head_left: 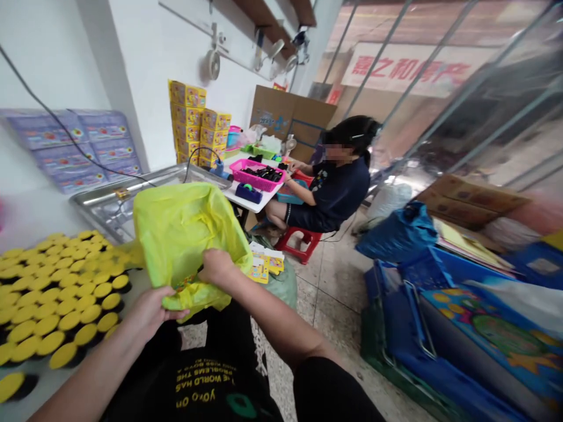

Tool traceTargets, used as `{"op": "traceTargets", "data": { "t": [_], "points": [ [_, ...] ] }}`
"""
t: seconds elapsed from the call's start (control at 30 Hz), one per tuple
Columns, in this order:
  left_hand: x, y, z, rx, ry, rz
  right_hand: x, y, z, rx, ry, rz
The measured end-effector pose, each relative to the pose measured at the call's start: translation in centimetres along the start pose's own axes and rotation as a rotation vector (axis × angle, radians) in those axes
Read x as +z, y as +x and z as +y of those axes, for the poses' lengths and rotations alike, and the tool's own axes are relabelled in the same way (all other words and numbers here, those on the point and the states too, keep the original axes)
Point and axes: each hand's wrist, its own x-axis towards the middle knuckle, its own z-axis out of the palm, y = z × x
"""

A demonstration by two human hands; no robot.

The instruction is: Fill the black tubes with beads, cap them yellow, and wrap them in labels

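A yellow-green plastic bag [176,217], spread wide in a box-like shape, is tilted in front of me; whether a container is under it I cannot tell. My left hand [153,308] grips its near lower edge, thumb on top and fingers beneath. Reaching over the right side, my right hand [217,266] is closed inside the bag, low down. Its fingertips are hidden, and a small dark bit shows beside them. Small colourful items [190,282] lie at the bottom of the bag, too small to name.
Many yellow-topped black discs [57,293] stand at left beside a metal tray [105,205]. Ahead, a co-worker [336,181] sits on a red stool [299,243] at a white table with a pink basket [257,176]. Stacked yellow boxes [189,123] stand behind. Blue crates [396,328] fill the right.
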Motion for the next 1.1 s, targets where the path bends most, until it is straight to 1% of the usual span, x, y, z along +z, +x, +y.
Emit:
{"op": "traceTargets", "data": {
  "t": [0.07, 0.13, 0.2, 0.3, 0.4, 0.5, 0.63, 0.7, 0.8, 0.93, 1.0, 1.1],
  "points": [
    [0.5, -0.6, -0.8, 0.078, -0.062, 0.016, -0.9, -0.7, 0.5, 0.059, -0.025, -0.147],
    [1.0, -1.3, -1.3, 0.152, -0.071, -0.005, -1.6, -1.1, 1.2, 0.107, -0.015, -0.222],
    [1.4, -1.9, -1.5, 0.194, -0.03, 0.002, -1.9, -1.4, 1.9, 0.189, -0.024, -0.263],
    [1.7, -2.9, -1.5, 0.22, 0.064, 0.001, -2.1, -2.2, 2.3, 0.26, 0.019, -0.272],
    [2.0, -3.7, -1.7, 0.235, 0.141, -0.032, -2.0, -3.5, 1.8, 0.277, 0.148, -0.272],
    [2.4, -4.0, -2.2, 0.238, 0.189, -0.056, -1.4, -4.8, 1.1, 0.292, 0.219, -0.249],
    [2.6, -3.8, -2.9, 0.19, 0.22, -0.056, -0.1, -5.9, 0.5, 0.327, 0.288, -0.227],
    [2.6, -3.7, -3.2, 0.177, 0.232, -0.061, 0.4, -6.3, 0.3, 0.333, 0.325, -0.221],
    [2.3, -3.7, -3.4, 0.204, 0.268, -0.055, 0.9, -6.6, -0.3, 0.346, 0.373, -0.205],
    [2.0, -3.8, -3.2, 0.237, 0.353, -0.034, 1.1, -6.5, -1.2, 0.329, 0.46, -0.139],
    [1.9, -4.0, -2.9, 0.223, 0.373, -0.034, 1.1, -6.2, -1.2, 0.383, 0.602, -0.179],
    [1.7, -4.2, -2.3, 0.186, 0.366, -0.05, 0.9, -5.9, -0.2, 0.514, 0.861, -0.285]
  ]
}}
